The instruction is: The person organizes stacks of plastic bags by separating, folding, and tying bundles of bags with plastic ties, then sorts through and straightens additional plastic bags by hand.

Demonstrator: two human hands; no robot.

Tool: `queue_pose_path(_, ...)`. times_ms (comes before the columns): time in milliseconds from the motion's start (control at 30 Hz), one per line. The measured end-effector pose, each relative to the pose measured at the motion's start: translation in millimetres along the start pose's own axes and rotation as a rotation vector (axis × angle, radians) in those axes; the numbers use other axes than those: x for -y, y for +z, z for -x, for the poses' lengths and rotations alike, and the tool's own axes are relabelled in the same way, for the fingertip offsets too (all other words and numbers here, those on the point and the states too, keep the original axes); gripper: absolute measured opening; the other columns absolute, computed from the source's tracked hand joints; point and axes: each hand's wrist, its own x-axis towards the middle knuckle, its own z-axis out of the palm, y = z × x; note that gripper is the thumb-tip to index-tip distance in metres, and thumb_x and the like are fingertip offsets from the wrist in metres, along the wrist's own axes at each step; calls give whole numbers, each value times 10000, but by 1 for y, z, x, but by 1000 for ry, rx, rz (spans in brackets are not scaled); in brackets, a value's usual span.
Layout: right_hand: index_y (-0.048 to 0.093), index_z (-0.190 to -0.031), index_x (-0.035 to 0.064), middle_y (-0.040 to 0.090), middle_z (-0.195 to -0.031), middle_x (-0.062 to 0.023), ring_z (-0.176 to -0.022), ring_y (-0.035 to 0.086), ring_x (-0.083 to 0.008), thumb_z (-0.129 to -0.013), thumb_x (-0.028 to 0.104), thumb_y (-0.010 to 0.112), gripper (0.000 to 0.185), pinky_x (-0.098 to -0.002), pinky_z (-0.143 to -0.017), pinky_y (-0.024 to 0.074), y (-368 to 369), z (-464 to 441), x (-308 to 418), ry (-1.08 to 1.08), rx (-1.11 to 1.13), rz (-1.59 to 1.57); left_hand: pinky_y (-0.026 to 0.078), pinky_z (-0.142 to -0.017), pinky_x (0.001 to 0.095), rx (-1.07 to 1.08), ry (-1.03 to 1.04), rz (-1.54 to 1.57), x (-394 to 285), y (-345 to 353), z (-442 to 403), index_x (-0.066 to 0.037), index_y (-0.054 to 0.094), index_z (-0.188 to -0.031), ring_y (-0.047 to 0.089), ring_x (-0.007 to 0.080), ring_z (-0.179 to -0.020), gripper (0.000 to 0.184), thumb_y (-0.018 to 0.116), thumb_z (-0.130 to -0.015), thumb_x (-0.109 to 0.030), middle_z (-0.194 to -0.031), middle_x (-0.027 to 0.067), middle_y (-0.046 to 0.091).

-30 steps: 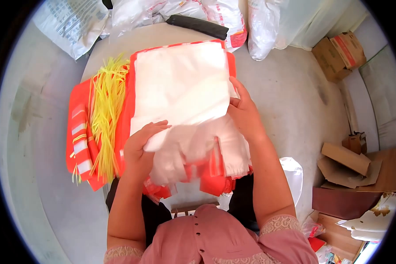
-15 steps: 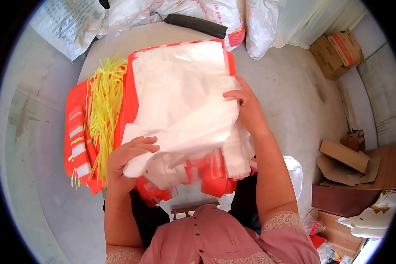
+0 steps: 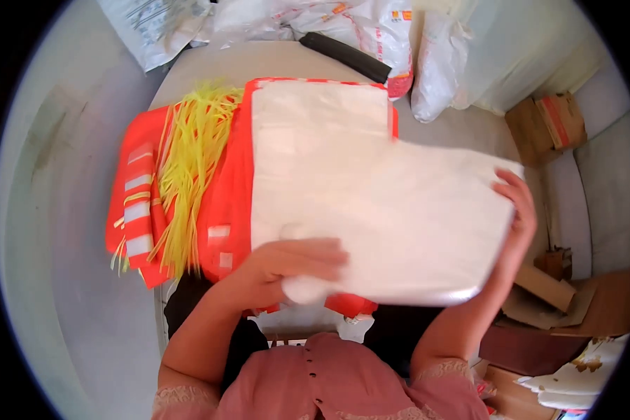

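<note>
A white plastic bag [image 3: 427,217], flat and sheet-like, is lifted at its right side above the pile. My right hand [image 3: 519,210] is closed on its right edge, with the fingertips showing on top and the thumb hidden. At the lower left corner, my left hand [image 3: 294,269] has its fingers over the bag and the corner bulging out beneath them; motion blurs this hand. Under the lifted bag lies a stack of white bags [image 3: 315,119] with red edges. Red plastic [image 3: 227,196] sticks out along the stack's left side.
Yellow strips [image 3: 196,161] lie in a bunch left of the stack, beside a tied red-and-white bundle [image 3: 138,210]. A black roll [image 3: 346,56] rests at the table's [image 3: 245,63] far edge. White sacks [image 3: 357,31] stand behind it. Cardboard boxes [image 3: 546,126] are at the right.
My right hand has swung right and slightly down, pulling the white bag's side out past the stack. My left hand has shifted right with the bag's corner. The camera view has shifted too.
</note>
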Motion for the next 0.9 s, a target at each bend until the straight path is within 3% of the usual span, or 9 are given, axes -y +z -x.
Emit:
queue_pose_path(133,692,-1001,2,679,-1054,-79,-958,647,-189,-838,-68,632,188,-297,-877,514,-38,-8,58,188,-99,50,401,-1190,456,58,-97,432,5,40,0,-39,740,-1299,522,344,-1448,323,703,-983,-96,-1477,200,620)
queue_pose_path(233,673,-1015,-7,647,-953,-99,-875,632,-193,-863,-33,630,160,-299,-790,499,-32,-48,88,17,104,375,415,-1179,429,57,-193,577,1,63,2,-36,709,-1347,578,301,-1389,318,616,-1047,-87,-1466,165,637)
queue_pose_path(267,671,-1054,-11,638,-937,-144,-842,638,-260,-870,-16,616,192,-332,-751,501,-17,-64,96,-47,177,471,436,-1160,418,28,-318,604,1,70,4,-34,705,-1352,609,288,-1344,323,613,-1046,-83,-1439,158,655)
queue_pose_path(333,685,-1054,13,677,-1023,-171,-926,659,-374,-894,39,621,174,-426,-790,529,32,-86,106,-316,263,603,479,-1121,397,-33,-572,650,6,83,12,-32,696,-1362,670,263,-1254,334,607,-1042,-75,-1385,143,690)
queue_pose_path(367,696,-1039,40,686,-1048,-164,-972,669,-381,-926,111,616,155,-466,-819,536,59,-94,98,-285,358,671,537,-1048,361,-68,-769,638,2,83,13,-6,711,-1318,714,214,-1121,307,618,-1038,-91,-1305,128,723)
queue_pose_path(567,690,-913,90,666,-984,-130,-968,675,-336,-894,120,630,69,-468,-806,546,241,-68,55,-555,609,544,566,-978,336,-402,-959,830,57,101,47,15,692,-1265,700,199,-1125,284,628,-1035,-138,-1251,97,720)
queue_pose_path(733,750,-856,92,685,-922,-94,-951,700,-294,-816,70,690,75,-412,-777,574,309,-38,65,-600,734,593,572,-968,349,-383,-1107,774,48,94,44,2,682,-1274,685,189,-1128,313,648,-1017,-172,-1220,75,714)
queue_pose_path(833,726,-905,62,679,-1049,-116,-974,689,-300,-828,79,690,86,-409,-778,575,316,-35,84,-617,831,600,599,-900,343,-401,-1082,815,49,93,46,57,564,-1202,711,234,-1062,350,689,-999,-199,-1207,151,659)
queue_pose_path(900,712,-1056,63,636,-1241,-142,-1005,669,-306,-843,92,699,215,-410,-808,570,313,-26,83,-651,700,442,618,-868,342,-437,-1054,850,51,93,50,88,501,-1168,722,262,-1038,407,709,-994,-215,-1210,190,626)
